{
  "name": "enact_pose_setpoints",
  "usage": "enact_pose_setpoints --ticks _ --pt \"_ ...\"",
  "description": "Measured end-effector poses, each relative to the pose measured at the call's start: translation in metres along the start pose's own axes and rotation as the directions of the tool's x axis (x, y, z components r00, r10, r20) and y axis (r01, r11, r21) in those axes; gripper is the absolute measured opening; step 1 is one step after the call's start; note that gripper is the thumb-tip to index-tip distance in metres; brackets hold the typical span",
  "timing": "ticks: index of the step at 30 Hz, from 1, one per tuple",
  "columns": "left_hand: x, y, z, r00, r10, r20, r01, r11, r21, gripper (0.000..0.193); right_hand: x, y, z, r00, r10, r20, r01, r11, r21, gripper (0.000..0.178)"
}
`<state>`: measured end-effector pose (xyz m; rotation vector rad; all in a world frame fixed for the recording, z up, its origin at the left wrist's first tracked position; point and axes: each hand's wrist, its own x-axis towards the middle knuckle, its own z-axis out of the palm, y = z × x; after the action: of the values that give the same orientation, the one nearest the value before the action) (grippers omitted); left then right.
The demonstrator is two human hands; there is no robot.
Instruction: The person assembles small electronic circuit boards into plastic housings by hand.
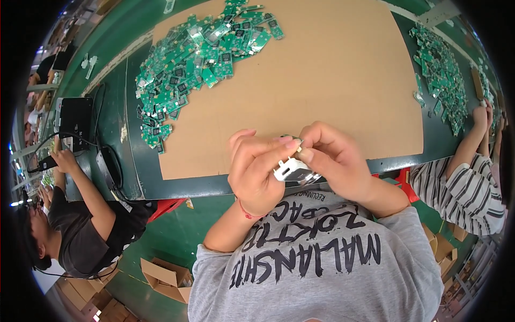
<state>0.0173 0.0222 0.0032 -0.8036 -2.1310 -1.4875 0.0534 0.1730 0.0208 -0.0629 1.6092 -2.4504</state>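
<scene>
Just past the table's near edge, my left hand [256, 169] and my right hand [339, 163] meet in front of my chest, both closed. Between their fingertips a small green circuit board [290, 137] shows only in part. Below it sits a small white plastic housing [288, 170] with a dark rectangular opening and a shiny grey end, lying against the fingers of my left hand. My right thumb and index finger pinch at the board's edge, and the fingers hide much of both pieces. A loose pile of green circuit boards [206, 59] lies on the cardboard sheet [322, 70] beyond my hands.
Another heap of circuit boards [441, 80] lies on the green table at the right. At the left are a black box-shaped device [75, 122] and cables. A person in black [88, 231] works on the left, another in stripes [461, 188] on the right. An open carton [167, 279] stands on the floor.
</scene>
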Motion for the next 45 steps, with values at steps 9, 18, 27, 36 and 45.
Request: enact_pose_setpoints --ticks 9,18,27,36,45 --pt "-0.001 -0.008 0.003 0.995 -0.104 -0.012 0.101 0.982 -0.163 0.048 0.022 -0.002 -0.016 0.909 -0.411 0.07 0.38 0.747 -0.546 0.015" --pt "-0.001 -0.003 0.001 0.922 -0.383 0.058 0.386 0.898 -0.213 0.049 0.028 -0.019 -0.032 0.728 -0.615 0.304 0.569 0.293 -0.769 0.024" --pt "0.001 0.009 0.011 0.155 -0.42 0.894 0.757 -0.531 -0.38 0.044 0.031 -0.021 -0.036 0.502 -0.574 0.647 0.671 -0.214 -0.71 0.021" --pt "0.013 -0.015 0.004 0.597 -0.63 0.498 0.682 0.071 -0.728 0.042 0.037 -0.038 -0.035 0.791 -0.436 0.43 0.362 -0.233 -0.903 0.015" --pt "0.004 -0.028 0.003 0.901 -0.337 0.275 0.431 0.772 -0.468 0.048 0.043 -0.052 -0.033 0.818 0.524 0.238 -0.419 0.826 -0.377 0.009"
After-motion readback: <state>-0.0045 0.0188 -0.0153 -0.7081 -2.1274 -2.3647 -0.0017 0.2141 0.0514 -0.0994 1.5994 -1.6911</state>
